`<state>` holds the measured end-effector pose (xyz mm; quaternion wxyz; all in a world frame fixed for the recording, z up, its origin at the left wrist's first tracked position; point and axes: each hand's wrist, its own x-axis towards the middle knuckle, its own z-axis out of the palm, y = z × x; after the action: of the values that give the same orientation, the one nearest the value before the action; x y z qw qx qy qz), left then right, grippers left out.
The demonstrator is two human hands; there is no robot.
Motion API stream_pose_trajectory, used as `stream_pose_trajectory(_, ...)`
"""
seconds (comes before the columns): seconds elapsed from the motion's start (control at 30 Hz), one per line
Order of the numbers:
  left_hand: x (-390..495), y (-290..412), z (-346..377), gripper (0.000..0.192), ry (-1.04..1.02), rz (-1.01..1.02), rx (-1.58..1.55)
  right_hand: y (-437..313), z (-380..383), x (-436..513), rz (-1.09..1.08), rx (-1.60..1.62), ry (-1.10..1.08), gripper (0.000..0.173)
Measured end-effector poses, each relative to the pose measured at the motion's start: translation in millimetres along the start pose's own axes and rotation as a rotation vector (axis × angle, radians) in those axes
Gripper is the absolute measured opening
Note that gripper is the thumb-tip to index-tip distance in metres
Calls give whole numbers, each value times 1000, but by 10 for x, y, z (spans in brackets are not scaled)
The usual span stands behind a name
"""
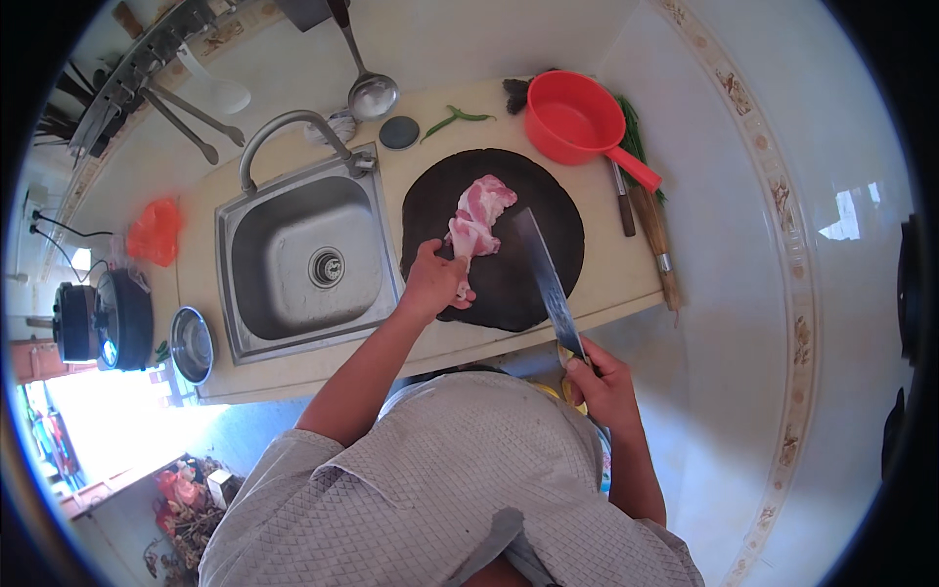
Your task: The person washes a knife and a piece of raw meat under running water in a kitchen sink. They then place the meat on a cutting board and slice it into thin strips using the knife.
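A piece of raw meat (480,209), pink with white fat, lies on a round dark chopping board (433,183). My left hand (439,277) grips its narrow near end at the board's left side. In my right hand (603,381) is the handle of a cleaver (546,279). The cleaver's blade slants up and left over the right part of the board, its tip to the right of the meat and apart from it. My right fingers hide most of the handle.
To the left is a steel sink (293,257) with a curved faucet (282,121). Behind the board lie green chili peppers (458,121) and a dark round disc (399,133). A red plastic ladle (576,117), a knife (623,205) and a wooden-handled tool (655,235) sit rightward. A metal bowl (192,345) stands far left.
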<state>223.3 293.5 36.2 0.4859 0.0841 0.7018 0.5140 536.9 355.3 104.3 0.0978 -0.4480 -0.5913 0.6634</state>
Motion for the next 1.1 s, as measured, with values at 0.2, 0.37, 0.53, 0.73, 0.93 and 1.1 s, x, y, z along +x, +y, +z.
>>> stream_pose_trajectory(0.2, 27, -251, -276, 48, 84, 279, 730, -240, 395, 295, -40, 0, -109, 44)
stream_pose_trajectory(0.37, 336, -64, -279, 28, 252, 969, 741, -98, 645, 458, -42, 43, -86, 40)
stream_pose_trajectory(0.53, 718, -89, -302, 27, 104, 1258, 763, -91, 727, 452, -18, 35, -69, 40)
stream_pose_trajectory(0.73, 541, -137, -419, 29, 92, 1169, 845, -123, 774, 321, -18, -55, -40, 41)
stream_pose_trajectory(0.93, 518, -253, -429, 31, 225, 1234, 769, -141, 838, 327, -86, -198, 5, 40)
stream_pose_trajectory(1.1, 493, -201, -332, 30, 294, 1242, 688, -238, 776, 301, -161, -306, 7, 37)
